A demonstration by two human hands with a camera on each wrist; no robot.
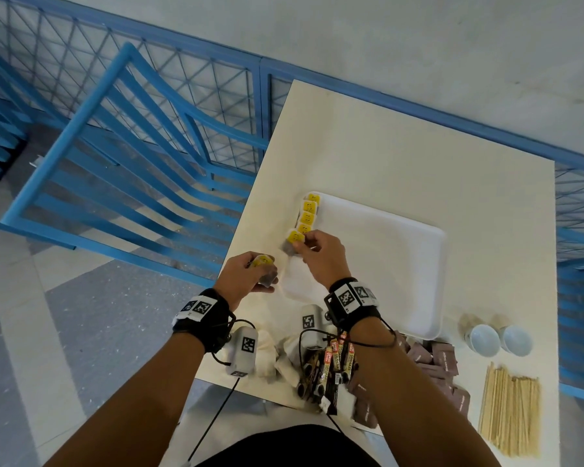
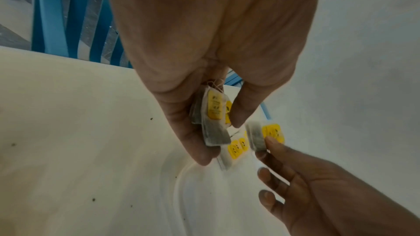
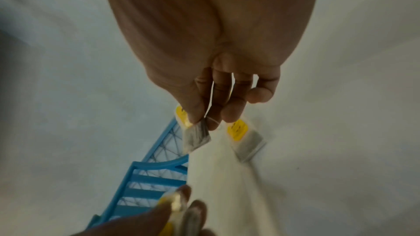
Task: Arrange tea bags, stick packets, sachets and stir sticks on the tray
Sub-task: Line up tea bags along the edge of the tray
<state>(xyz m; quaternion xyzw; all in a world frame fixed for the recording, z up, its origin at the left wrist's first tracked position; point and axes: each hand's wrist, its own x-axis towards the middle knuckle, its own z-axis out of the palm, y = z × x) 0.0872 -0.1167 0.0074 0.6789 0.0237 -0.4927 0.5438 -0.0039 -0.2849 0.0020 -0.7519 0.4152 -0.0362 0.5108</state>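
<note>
Over the tray's (image 1: 378,230) left rim, right hand (image 1: 321,254) pinches a tea bag (image 1: 293,242) (yellow tag uppermost); left hand (image 1: 246,278) grips spares (image 1: 265,271).

The tray (image 1: 402,237) sits on the table (image 1: 385,156), with a row of tea bags (image 1: 308,212) along its left edge. Nearer the person lie the stick packets (image 1: 331,365), with the sachets (image 1: 432,358) to their right. Further right lie the stir sticks (image 1: 509,409), and two cups (image 1: 499,338) stand just behind them. A chair (image 1: 132,163) stands left of the table.
</note>
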